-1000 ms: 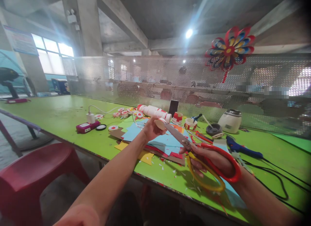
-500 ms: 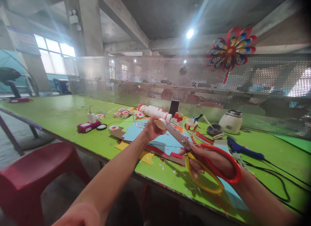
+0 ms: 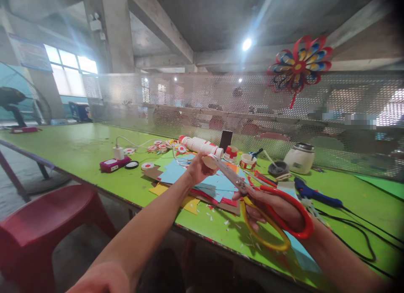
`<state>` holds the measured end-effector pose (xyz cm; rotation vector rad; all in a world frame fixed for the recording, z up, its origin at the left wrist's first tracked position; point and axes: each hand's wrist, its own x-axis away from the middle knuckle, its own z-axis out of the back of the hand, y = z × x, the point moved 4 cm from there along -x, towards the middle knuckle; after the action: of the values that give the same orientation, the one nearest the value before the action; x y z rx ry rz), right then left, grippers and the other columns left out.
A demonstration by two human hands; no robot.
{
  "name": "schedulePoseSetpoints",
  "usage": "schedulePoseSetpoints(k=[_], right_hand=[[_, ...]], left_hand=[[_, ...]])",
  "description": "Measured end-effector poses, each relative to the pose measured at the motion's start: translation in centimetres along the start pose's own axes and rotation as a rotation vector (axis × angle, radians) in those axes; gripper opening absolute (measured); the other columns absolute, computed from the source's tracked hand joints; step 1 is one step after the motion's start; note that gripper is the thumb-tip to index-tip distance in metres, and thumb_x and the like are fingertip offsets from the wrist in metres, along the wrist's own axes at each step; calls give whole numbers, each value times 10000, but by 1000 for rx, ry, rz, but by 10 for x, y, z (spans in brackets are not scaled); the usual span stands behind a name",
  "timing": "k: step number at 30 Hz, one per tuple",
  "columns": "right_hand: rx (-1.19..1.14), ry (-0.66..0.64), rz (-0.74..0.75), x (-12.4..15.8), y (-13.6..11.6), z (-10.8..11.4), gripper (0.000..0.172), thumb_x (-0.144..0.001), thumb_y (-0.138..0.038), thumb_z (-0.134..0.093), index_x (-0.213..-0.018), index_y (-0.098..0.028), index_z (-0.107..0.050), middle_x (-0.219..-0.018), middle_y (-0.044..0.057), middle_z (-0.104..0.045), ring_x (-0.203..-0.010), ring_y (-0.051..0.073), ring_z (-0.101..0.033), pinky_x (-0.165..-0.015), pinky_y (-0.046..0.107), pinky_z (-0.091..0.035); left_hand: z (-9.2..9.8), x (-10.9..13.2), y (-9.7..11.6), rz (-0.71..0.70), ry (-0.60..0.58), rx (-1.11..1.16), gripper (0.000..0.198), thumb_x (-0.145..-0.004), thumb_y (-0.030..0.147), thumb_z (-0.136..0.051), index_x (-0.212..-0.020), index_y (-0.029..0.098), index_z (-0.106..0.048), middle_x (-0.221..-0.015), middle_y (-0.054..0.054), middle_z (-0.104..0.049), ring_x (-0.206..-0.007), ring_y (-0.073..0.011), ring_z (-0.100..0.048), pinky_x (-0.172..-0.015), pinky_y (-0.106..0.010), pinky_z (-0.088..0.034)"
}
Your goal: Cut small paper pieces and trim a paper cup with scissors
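Observation:
Between the fingers and thumb of my left hand (image 3: 198, 171) is a small round whitish piece (image 3: 209, 161); its kind is not clear. My right hand (image 3: 274, 205) grips large scissors (image 3: 230, 173) with one red and one yellow handle loop. The blade tips meet the rim of the round piece, and the blades look nearly closed. Below both hands lies a pile of coloured paper (image 3: 210, 186), blue on top with yellow and red sheets at its edge. White paper scraps (image 3: 226, 222) are scattered on the green table (image 3: 78, 146).
Behind the paper are a roll of stacked white cups (image 3: 200, 145), a phone (image 3: 226, 140) and small tubs (image 3: 248, 162). At right lie a blue glue gun (image 3: 318, 194) with black cable and a cream pot (image 3: 300, 158). A red stool (image 3: 53, 213) stands at left.
Both hands stay almost in place. The round piece and the scissors have shifted very slightly, with the blade tips still at its rim.

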<state>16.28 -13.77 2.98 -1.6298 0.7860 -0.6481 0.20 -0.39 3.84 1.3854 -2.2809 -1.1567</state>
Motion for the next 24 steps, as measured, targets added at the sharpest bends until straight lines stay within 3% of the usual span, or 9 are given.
schedulePoseSetpoints(k=[24], right_hand=[[-10, 16, -15, 0, -5, -10, 328, -938, -362, -436, -1063, -137, -639, -528, -31, -473, -453, 102, -475, -508, 260, -491]], left_hand=[[1, -1, 0, -33, -5, 2, 222, -653, 360, -555, -652, 138, -568, -556, -35, -584, -481, -138, -525, -460, -250, -366]])
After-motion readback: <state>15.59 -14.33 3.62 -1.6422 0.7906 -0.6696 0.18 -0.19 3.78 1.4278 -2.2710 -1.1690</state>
